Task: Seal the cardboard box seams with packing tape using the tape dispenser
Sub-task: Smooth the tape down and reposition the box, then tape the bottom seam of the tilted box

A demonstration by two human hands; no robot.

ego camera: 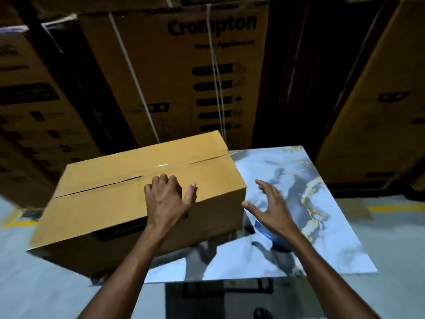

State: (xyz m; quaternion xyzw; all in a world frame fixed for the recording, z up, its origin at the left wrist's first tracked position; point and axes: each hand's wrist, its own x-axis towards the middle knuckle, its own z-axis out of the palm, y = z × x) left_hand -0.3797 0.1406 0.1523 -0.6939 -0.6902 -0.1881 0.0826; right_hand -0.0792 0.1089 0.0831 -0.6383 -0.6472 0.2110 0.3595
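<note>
A brown cardboard box (110, 203) lies on a marble-patterned table top (326, 226), its left part hanging past the table's left edge. Its centre seam (103, 188) gapes on the left and carries a shiny strip of clear tape (164, 165) near the middle. My left hand (166, 199) presses on the box top beside the seam, fingers curled, thumb spread towards the front edge. My right hand (269, 208) hovers just off the box's right end above the table, fingers spread and holding nothing. No tape dispenser is in view.
Tall stacked cartons, one marked Crompton (184, 77) with white straps, stand close behind the table, and another carton (377, 107) stands at the right. Grey floor with a yellow line (395, 207) surrounds the table. A dark frame (218, 291) shows under the table's front edge.
</note>
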